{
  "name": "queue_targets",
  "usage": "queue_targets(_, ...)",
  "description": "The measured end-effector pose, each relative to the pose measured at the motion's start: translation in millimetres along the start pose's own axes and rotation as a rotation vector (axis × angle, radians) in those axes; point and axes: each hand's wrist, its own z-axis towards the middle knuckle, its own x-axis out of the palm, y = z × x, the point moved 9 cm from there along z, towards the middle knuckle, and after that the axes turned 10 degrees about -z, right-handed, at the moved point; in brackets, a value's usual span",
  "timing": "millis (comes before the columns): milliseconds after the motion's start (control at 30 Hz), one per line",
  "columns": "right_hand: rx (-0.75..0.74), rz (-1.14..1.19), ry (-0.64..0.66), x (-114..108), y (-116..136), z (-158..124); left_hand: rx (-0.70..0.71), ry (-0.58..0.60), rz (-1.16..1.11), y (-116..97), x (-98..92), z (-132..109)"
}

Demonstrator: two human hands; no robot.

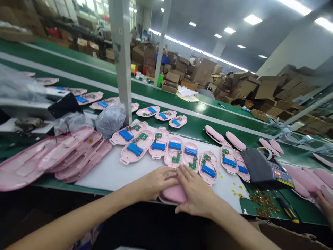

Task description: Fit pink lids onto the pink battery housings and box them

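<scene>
At the front edge of the bench, a rounded pink plastic casing lies with its smooth side up. My left hand curls over its far left side, and my right hand grips its right side, thumb low at the near edge. The fingertips of both hands meet at the far end and hide part of it. Just beyond are open pink half shells, several in a row, each carrying a blue battery, a green circuit board and thin wires.
Stacked empty pink shells lean at left beside a bubble-wrapped bundle. A metal post rises behind them. On the right are a grey device with a display, small copper-coloured parts, a screwdriver and another person's hand.
</scene>
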Motion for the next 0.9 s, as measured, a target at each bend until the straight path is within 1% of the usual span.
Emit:
queue_targets(33,0.017,0.014,0.038,18,3,2,-0.027,0.083,0.044,-7,-4.7,0)
queue_targets(100,0.063,0.038,0.037,46,5,4,-0.090,0.173,0.096,-15,-22.6,9)
queue_targets(133,0.074,0.047,0.010,56,5,4,-0.100,0.185,0.111,-15,-34.6,20)
queue_targets(167,0.074,0.053,-0.030,60,6,2,-0.094,0.184,0.131,-10,-47.6,37)
queue_targets(200,0.059,0.054,-0.082,61,5,-2,-0.107,0.163,0.167,3,-62.5,59)
queue_targets(233,0.040,0.051,-0.145,56,3,-7,-0.140,0.118,0.210,24,-79.4,87)
queue_targets(267,0.038,0.045,-0.216,47,-4,-13,-0.197,0.080,0.272,51,-96.0,116)
queue_targets(300,0.073,0.042,-0.293,34,-17,-19,-0.312,0.018,0.353,86,-115.4,146)
queue_targets(333,0.152,0.041,-0.366,19,-38,-23,-0.390,-0.045,0.395,119,-133.4,176)
queue_targets(367,0.272,0.045,-0.426,3,-66,-26,-0.438,-0.083,0.420,150,-147.1,204)
queue_targets(400,0.416,0.053,-0.464,-12,-97,-26,-0.486,-0.118,0.441,178,-159.0,229)
queue_targets(433,0.555,0.063,-0.475,-24,-130,-21,-0.516,-0.140,0.448,202,-167.3,250)
queue_targets(467,0.668,0.069,-0.463,-33,-161,-10,-0.537,-0.151,0.449,223,-172.6,269)
queue_targets(500,0.754,0.073,-0.432,-37,-190,7,-0.549,-0.157,0.445,240,-175.7,284)
queue_targets(567,0.855,0.087,-0.333,-33,-242,54,-0.543,-0.156,0.427,264,-178.5,305)
queue_targets(633,0.924,0.086,-0.224,-17,-283,104,-0.518,-0.162,0.407,276,-184.9,315)
queue_targets(667,0.949,0.081,-0.182,-7,-298,126,-0.508,-0.176,0.401,278,-192.0,315)
queue_targets(733,0.963,0.076,-0.135,10,-314,156,-0.499,-0.237,0.402,270,-214.4,305)
queue_targets(800,0.941,0.100,-0.129,21,-313,164,-0.506,-0.328,0.428,245,-240.7,278)
queue_targets(833,0.899,0.101,-0.170,20,-306,162,-0.513,-0.384,0.447,226,-251.9,258)
queue_targets(867,0.839,0.083,-0.239,15,-297,156,-0.516,-0.451,0.457,203,-260.2,234)
queue_targets(900,0.770,0.059,-0.325,8,-285,147,-0.512,-0.515,0.446,177,-263.2,207)
